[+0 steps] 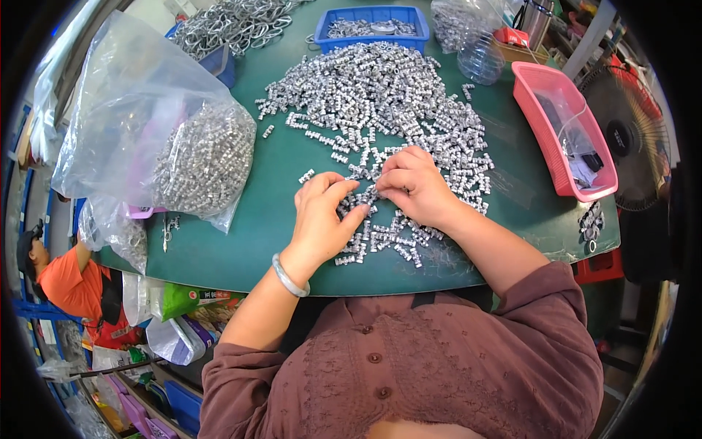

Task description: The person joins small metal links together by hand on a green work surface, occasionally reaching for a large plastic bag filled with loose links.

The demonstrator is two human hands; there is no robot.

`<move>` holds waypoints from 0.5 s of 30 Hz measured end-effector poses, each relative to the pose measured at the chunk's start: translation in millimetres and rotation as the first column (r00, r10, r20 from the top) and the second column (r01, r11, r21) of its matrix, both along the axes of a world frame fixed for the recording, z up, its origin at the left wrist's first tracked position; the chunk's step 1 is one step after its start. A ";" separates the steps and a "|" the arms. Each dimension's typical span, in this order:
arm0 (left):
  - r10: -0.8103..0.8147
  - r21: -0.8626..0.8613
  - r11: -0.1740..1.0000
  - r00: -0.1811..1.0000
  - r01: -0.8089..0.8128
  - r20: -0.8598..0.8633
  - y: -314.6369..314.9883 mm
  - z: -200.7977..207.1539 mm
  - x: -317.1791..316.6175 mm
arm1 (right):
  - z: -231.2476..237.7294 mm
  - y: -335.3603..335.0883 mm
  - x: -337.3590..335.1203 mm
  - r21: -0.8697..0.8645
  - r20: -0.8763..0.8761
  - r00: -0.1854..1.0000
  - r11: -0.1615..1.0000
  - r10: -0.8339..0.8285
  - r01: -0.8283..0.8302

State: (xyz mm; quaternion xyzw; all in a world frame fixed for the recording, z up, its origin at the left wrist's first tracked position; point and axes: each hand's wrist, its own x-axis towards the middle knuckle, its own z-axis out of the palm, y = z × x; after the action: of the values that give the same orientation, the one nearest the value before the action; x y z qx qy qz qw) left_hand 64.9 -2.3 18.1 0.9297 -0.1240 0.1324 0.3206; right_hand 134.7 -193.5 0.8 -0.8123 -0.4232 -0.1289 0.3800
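Observation:
Small silver, ribbed cylindrical metal parts [358,88] lie in a large heap on the green table, with a narrower spread of them reaching toward me. My left hand [323,212] rests at the near part of this spread, a bracelet on its wrist. Its thumb and forefinger are apart, with loose parts between and below them. Just to the right, my right hand [415,186] is closed in a pinch over the parts. Its fingertips hide whatever they hold. The two hands are close together but not touching.
On the left stands a clear plastic bag [205,157] full of small metal parts. A blue tray [373,24] and metal rings [234,25] are at the back. A pink basket [541,110] and a fan [621,135] stand right. A person in orange [73,282] is at far left.

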 end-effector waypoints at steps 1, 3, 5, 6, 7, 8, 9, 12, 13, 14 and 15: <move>-0.013 -0.059 0.998 0.999 0.012 -0.029 -1.3 -2.5 0.9 | 1.7 -0.7 -0.1 0.004 -0.111 0.993 0.999 0.034 -0.034; -0.017 -0.067 0.998 0.999 0.015 -0.034 -5.2 -4.6 1.0 | 0.0 -1.2 0.6 0.035 -0.126 0.991 0.998 0.049 -0.045; -0.017 -0.074 0.997 0.999 0.014 -0.039 -6.2 -7.3 0.5 | 0.4 -1.5 -0.1 -0.003 -0.059 0.998 1.000 0.014 -0.014; -0.005 -0.053 0.999 1.000 0.003 -0.024 -5.5 -9.2 0.0 | 1.3 -1.3 -0.7 -0.038 0.009 1.000 0.999 -0.016 0.016; 0.008 -0.032 0.999 1.000 -0.008 -0.008 -4.7 -11.1 -0.7 | 3.4 -4.1 -2.6 -0.146 0.007 0.999 0.989 -0.032 0.032; 0.007 -0.033 0.999 1.000 -0.007 -0.010 -5.2 -10.7 -1.2 | 4.8 -4.6 -4.5 -0.146 0.005 0.999 0.989 -0.033 0.034; 0.011 -0.018 1.000 1.000 -0.011 0.019 -5.5 -10.4 -1.9 | 5.7 -4.5 -6.1 -0.195 0.001 0.999 0.979 -0.054 0.053; 0.008 -0.004 1.000 0.998 -0.007 0.055 -6.7 -10.1 -3.1 | 2.0 -4.9 -5.9 -0.257 -0.002 0.997 0.963 -0.080 0.077; 0.002 -0.005 1.000 0.998 -0.002 0.063 -7.2 -10.2 -3.4 | 0.6 -5.3 -5.7 -0.269 -0.002 0.997 0.960 -0.083 0.079; 0.003 -0.005 1.000 0.998 -0.003 0.062 -7.3 -10.0 -3.7 | 1.5 -4.5 -5.9 -0.269 -0.003 0.997 0.960 -0.082 0.079; 0.008 -0.003 1.000 0.998 -0.008 0.059 -7.5 -9.9 -4.1 | 2.8 -3.7 -6.4 -0.280 -0.012 0.996 0.957 -0.085 0.078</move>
State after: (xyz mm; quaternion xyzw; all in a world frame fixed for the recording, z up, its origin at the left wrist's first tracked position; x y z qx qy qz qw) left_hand 60.8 -9.8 8.2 0.9254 -0.1295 0.1611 0.3176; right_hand 128.3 -197.1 3.7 -0.8760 -0.3987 -0.0739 0.2610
